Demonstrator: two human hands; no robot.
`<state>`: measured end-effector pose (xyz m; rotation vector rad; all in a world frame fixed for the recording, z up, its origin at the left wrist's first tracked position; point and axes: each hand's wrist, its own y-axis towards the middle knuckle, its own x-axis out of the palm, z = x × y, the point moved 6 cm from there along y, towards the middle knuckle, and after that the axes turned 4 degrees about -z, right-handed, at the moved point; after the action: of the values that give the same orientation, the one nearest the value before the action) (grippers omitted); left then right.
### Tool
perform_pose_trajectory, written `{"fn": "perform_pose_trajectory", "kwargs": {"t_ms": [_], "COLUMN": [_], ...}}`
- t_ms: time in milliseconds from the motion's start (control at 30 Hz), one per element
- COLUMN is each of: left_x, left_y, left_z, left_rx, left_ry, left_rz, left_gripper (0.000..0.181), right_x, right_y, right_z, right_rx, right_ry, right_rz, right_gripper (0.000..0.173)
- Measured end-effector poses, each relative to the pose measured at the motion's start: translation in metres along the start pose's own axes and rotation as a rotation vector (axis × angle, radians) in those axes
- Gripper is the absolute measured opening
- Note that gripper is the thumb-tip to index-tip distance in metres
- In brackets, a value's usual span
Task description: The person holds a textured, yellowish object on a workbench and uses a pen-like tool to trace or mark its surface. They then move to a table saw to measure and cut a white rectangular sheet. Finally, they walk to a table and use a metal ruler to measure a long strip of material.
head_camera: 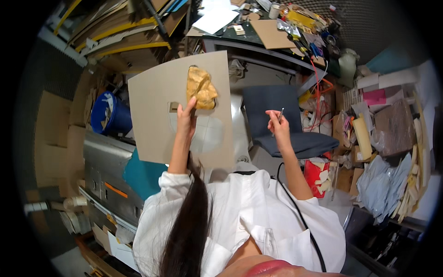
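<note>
My left hand holds a yellowish-brown, crumpled-looking piece shaped like a face in profile, its thumb on the lower edge. Behind it stands a large sheet of grey-brown board with a big rounded cutout and a small opening near my wrist; whether my fingers also grip the board is hidden. My right hand, apart from the board on the right, is closed around a slim metal pen-like tool that points upward.
A dark chair stands ahead to the right, below a cluttered workbench. At left are a blue bin with scraps, a metal cabinet and racks of cardboard sheets. Foam, bags and a red container lie right.
</note>
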<state>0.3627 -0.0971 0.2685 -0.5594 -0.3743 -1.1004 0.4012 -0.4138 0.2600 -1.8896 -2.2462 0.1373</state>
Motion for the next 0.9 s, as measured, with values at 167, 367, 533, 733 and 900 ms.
{"fn": "perform_pose_trajectory", "kwargs": {"t_ms": [167, 367, 533, 733, 900], "left_x": [0.092, 0.183, 0.251, 0.308, 0.311], "left_y": [0.117, 0.309, 0.469, 0.588, 0.635], "left_z": [-0.029, -0.088, -0.153, -0.238, -0.283], "left_rx": [-0.032, -0.09, -0.181, -0.207, -0.221], "left_ry": [0.073, 0.221, 0.211, 0.164, 0.257], "left_rz": [-0.116, -0.312, -0.407, -0.424, -0.318], "left_gripper": [0.079, 0.055, 0.05, 0.051, 0.052], "right_x": [-0.08, -0.15, -0.191, -0.189, -0.173], "right_y": [0.027, 0.053, 0.077, 0.086, 0.122], "right_z": [-0.018, 0.008, 0.044, 0.067, 0.095], "right_rx": [-0.073, 0.008, 0.106, 0.323, 0.414], "right_ry": [0.066, 0.186, 0.189, 0.222, 0.229], "right_rz": [0.213, 0.481, 0.681, 0.935, 0.977], "right_gripper": [0.023, 0.022, 0.019, 0.017, 0.017]}}
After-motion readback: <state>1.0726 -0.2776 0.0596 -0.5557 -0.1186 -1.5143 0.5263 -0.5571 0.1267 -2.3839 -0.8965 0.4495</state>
